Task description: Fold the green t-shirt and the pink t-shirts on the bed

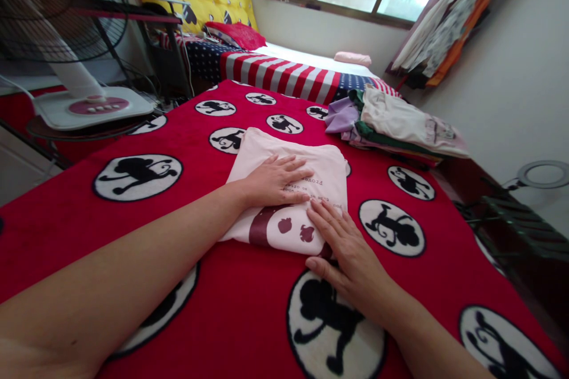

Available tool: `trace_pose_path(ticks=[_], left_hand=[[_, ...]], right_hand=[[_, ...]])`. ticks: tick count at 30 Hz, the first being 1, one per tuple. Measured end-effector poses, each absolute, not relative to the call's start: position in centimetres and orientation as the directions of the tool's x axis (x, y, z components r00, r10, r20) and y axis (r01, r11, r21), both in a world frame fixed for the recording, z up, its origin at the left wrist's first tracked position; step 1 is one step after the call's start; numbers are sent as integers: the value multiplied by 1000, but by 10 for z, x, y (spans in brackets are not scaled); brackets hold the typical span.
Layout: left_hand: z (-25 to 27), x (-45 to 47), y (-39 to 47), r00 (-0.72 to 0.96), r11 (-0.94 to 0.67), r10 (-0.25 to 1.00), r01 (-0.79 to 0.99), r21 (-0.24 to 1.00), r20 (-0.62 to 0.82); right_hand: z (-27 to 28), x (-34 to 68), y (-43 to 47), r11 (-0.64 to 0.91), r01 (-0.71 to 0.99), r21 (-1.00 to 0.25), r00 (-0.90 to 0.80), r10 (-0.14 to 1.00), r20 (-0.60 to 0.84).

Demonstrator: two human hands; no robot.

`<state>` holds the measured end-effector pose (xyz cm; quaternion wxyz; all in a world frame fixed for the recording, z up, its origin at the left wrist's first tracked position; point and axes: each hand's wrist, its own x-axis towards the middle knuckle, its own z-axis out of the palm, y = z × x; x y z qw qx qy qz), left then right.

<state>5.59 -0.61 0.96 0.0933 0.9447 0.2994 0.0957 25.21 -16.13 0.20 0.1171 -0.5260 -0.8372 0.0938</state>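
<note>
Left grip (278, 180), as we see it in the head view, lies palm down with fingers slightly spread, resting flat on the folded pink shirt (275, 226). Right grip (349, 246) is also unclenched: its fingers lie close together on the shirt's near right part, thumb set apart. We find the shirt on the red blanket (240, 308), below both hands. Its dark lettering is partly covered, so we cannot read it in full. Beyond it, to the right, we note a stack of folded clothes (400, 124) on the same blanket. At far left stands a fan (91, 100); past the blanket's far edge is a bed (284, 74) with striped and starred fabric.
</note>
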Motion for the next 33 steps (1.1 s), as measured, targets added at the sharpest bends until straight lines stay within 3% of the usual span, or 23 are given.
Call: trace_pose_path(ticks=[33], left_hand=[[9,56,-6,806,-810,577,542,225,135]], right_hand=[[2,253,-163,430,860,-275,-421,902,93]])
